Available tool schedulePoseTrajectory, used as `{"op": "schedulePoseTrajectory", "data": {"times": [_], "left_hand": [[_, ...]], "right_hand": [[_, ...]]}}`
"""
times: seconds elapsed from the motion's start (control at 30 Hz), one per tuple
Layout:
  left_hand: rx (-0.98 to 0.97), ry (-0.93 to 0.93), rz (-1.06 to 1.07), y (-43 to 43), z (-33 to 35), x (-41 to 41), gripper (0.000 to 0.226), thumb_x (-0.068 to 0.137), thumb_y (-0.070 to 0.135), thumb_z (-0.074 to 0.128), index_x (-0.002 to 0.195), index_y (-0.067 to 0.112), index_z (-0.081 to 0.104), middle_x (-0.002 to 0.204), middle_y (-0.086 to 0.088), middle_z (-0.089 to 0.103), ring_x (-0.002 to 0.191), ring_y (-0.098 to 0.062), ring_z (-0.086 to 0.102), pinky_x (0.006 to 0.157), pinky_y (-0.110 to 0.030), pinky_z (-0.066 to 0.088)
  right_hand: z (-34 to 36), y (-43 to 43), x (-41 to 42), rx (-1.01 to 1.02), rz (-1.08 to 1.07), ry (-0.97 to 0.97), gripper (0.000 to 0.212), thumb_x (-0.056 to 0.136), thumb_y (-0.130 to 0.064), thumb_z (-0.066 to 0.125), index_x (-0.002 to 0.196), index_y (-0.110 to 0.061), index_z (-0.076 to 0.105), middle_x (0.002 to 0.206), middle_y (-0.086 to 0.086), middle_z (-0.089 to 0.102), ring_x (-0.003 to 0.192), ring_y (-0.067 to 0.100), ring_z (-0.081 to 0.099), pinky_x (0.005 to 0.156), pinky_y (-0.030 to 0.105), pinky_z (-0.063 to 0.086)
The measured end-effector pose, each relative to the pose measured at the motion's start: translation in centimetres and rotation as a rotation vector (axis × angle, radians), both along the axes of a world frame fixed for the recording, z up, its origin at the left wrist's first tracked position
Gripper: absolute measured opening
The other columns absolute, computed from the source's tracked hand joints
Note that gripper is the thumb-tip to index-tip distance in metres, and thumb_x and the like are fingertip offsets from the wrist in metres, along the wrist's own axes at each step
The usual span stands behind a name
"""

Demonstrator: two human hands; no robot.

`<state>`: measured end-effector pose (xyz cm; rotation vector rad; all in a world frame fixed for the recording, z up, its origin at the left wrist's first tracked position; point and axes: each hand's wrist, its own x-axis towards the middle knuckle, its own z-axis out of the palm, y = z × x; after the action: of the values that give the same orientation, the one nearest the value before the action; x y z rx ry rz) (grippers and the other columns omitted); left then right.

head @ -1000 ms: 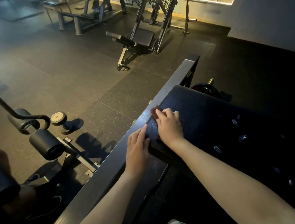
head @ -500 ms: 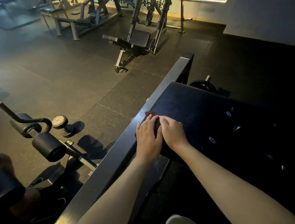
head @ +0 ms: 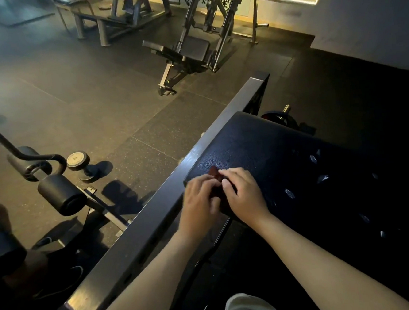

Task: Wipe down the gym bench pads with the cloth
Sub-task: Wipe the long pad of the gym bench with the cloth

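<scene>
A black padded bench pad point(head: 284, 153) slopes across the right half of the head view, beside a dark metal frame beam point(head: 154, 215). A small dark red cloth point(head: 214, 173) lies at the pad's near left corner, mostly covered by my hands. My left hand point(head: 200, 204) and my right hand point(head: 243, 193) meet over it, fingers curled and pinching the cloth between them. Only the cloth's far tip shows.
A dumbbell point(head: 80, 164) stands on the rubber floor at left, next to a machine with round roller pads point(head: 59, 193). Another bench machine point(head: 185, 51) stands further back. A weight plate point(head: 281, 117) sits beyond the pad's far end. A shoe point(head: 59, 281) shows at lower left.
My left hand left the frame beam and joined my right hand on the cloth. Both hands now curl their fingers around it at the pad's corner.
</scene>
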<state>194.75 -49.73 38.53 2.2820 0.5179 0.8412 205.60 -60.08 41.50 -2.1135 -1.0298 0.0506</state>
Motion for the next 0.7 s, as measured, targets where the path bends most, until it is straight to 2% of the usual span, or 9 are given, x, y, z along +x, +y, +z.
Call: {"op": "schedulePoseTrajectory", "data": {"times": [0.07,0.13,0.2,0.33,0.4,0.5,0.57,0.7], "left_hand": [[-0.028,0.013,0.130,1.5,0.1,-0.1,0.044,0.079,0.018,0.048,0.119,0.014,0.066,0.128,-0.004,0.061,0.122,-0.023,0.051,0.108,-0.043,0.038],[-0.047,0.059,0.173,1.4,0.2,-0.1,0.051,0.082,0.023,0.042,0.128,0.016,0.063,0.138,-0.001,0.058,0.129,-0.023,0.046,0.114,-0.042,0.031],[-0.070,0.073,0.139,-0.4,0.1,0.1,0.049,0.088,0.027,0.044,0.133,0.019,0.061,0.143,0.002,0.054,0.136,-0.020,0.039,0.118,-0.042,0.026],[0.017,0.037,-0.015,-4.2,-1.1,0.3,0.045,0.094,0.022,0.052,0.139,0.023,0.055,0.140,0.007,0.055,0.136,-0.016,0.038,0.113,-0.049,0.032],[0.076,0.043,-0.017,-4.2,-1.9,0.0,0.050,0.096,0.021,0.051,0.145,0.021,0.050,0.149,0.004,0.048,0.137,-0.020,0.038,0.115,-0.049,0.031],[0.127,0.135,0.156,-2.9,-2.4,-0.4,0.054,0.099,0.032,0.049,0.152,0.023,0.041,0.159,-0.004,0.032,0.141,-0.026,0.034,0.117,-0.041,0.025],[0.065,0.162,0.299,-2.5,-2.4,-0.6,0.055,0.099,0.036,0.049,0.152,0.024,0.040,0.152,-0.005,0.036,0.134,-0.028,0.037,0.114,-0.042,0.026],[-0.186,0.031,0.336,-3.5,-2.3,0.0,0.052,0.099,0.014,0.057,0.149,0.020,0.044,0.143,-0.002,0.039,0.124,-0.020,0.032,0.111,-0.032,0.026]], "right_hand": [[-0.2,0.1,-0.3,-0.019,0.023,-0.088,0.040,0.098,-0.031,0.042,0.124,-0.013,0.066,0.116,-0.002,0.063,0.106,0.015,0.054,0.097,0.031,0.043],[-0.3,-0.1,-0.5,-0.032,0.032,-0.120,0.039,0.098,-0.030,0.043,0.125,-0.012,0.066,0.115,-0.002,0.063,0.107,0.014,0.055,0.097,0.030,0.043],[0.1,-0.6,-0.4,0.018,0.009,-0.060,0.035,0.098,-0.026,0.047,0.122,-0.011,0.067,0.114,-0.001,0.063,0.107,0.011,0.056,0.097,0.026,0.044],[0.4,-2.5,-0.1,0.133,-0.064,0.029,0.024,0.098,-0.013,0.052,0.115,-0.008,0.069,0.109,-0.005,0.059,0.102,0.002,0.056,0.095,0.021,0.046],[0.2,-2.8,-0.4,0.105,-0.032,-0.003,0.025,0.098,-0.014,0.051,0.116,-0.008,0.068,0.109,-0.005,0.059,0.102,0.005,0.056,0.095,0.022,0.046],[0.1,-2.5,-1.1,0.035,0.055,-0.081,0.033,0.098,-0.024,0.048,0.121,-0.010,0.066,0.111,-0.001,0.061,0.104,0.012,0.055,0.095,0.021,0.042],[0.2,-2.1,-1.0,0.004,0.089,-0.080,0.034,0.097,-0.027,0.050,0.123,-0.011,0.066,0.113,-0.002,0.060,0.106,0.011,0.053,0.094,0.019,0.040],[0.2,-2.1,-0.4,-0.027,0.113,-0.086,0.029,0.097,-0.021,0.055,0.122,-0.011,0.066,0.115,-0.002,0.059,0.108,0.010,0.051,0.093,0.020,0.040]]}}
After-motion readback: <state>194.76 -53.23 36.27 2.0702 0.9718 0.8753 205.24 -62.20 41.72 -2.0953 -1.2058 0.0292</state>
